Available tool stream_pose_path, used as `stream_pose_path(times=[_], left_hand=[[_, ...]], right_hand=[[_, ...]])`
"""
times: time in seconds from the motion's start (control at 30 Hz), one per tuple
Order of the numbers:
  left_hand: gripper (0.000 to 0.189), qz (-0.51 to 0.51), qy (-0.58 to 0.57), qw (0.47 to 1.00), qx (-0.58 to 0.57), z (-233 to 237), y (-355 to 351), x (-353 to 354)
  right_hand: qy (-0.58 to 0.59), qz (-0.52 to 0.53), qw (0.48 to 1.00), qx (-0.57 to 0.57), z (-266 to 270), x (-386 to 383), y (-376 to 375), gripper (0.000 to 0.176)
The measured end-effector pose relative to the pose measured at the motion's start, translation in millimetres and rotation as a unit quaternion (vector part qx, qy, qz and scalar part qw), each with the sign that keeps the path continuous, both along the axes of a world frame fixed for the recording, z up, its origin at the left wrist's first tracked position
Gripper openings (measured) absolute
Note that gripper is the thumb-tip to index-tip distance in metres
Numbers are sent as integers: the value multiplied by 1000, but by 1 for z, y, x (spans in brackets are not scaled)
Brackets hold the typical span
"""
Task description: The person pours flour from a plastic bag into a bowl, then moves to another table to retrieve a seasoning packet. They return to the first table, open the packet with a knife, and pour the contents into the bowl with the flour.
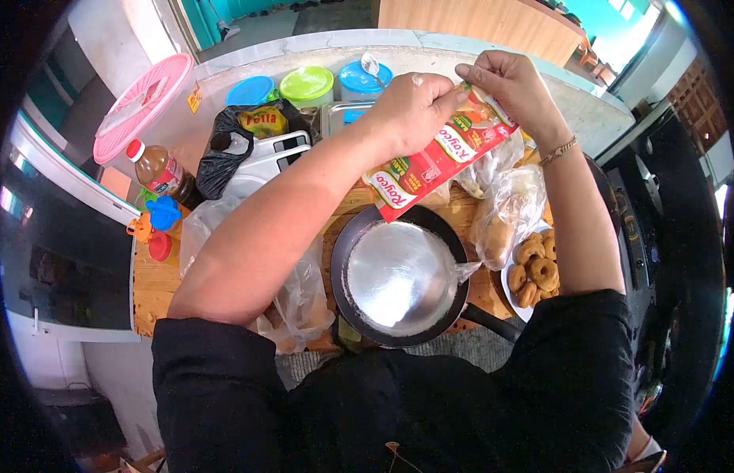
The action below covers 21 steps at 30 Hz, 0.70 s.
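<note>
My left hand (414,110) and my right hand (515,93) meet above the far side of the pan, fingers pinched at the upper edge of a strip of red Royco seasoning sachets (426,167). The strip hangs slanting down to the left from my fingers. Below it, a dark frying pan (340,296) holds a clear, shiny liquid (398,272). Its handle (491,322) points toward my right side. Whether the sachet's edge is torn cannot be made out.
Ring-shaped doughnuts (544,273) fill a plate at right, near a bagged bread loaf (502,229). Lidded tubs (307,83) line the back wall. A brown-liquid bottle (163,169), small capped bottles and a black plastic bag (218,162) stand left. A stove (631,225) is far right.
</note>
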<state>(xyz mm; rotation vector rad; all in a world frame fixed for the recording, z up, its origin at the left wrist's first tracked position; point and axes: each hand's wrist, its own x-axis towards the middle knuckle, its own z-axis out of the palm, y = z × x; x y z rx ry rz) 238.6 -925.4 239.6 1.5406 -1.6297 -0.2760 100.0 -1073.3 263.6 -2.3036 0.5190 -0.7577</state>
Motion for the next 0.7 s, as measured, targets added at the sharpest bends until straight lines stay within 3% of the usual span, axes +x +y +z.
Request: stream_pose_path(times=[0.13,0.17,0.23,0.3,0.4,0.43,0.5,0.6,0.7], left_hand=[[33,23,-29,996,-85,0,7,-6],[32,22,-20,990,-142,-2,9,-4],[28,66,24,986,-149,-4,6,5],[24,110,45,984,-131,-7,-6,19],[23,196,26,973,-115,-6,-22,5],[20,223,56,968,-99,-1,-24,-6],[17,239,216,943,-83,0,-42,-11],[17,201,419,886,-9,2,-59,-6],[20,121,557,818,72,0,-60,-2]], right_hand=[[-109,-125,985,56,-31,-13,-48,31],[-140,-137,971,135,-29,-21,-54,31],[-193,-158,923,294,-28,-34,-53,34],[-20,36,928,371,-12,-49,-38,34],[93,151,921,346,-3,-34,7,36],[69,154,931,323,-12,-21,23,40],[75,154,934,313,-9,-13,36,46],[-17,32,978,208,-13,-19,23,48],[73,32,996,43,-4,-33,34,47]])
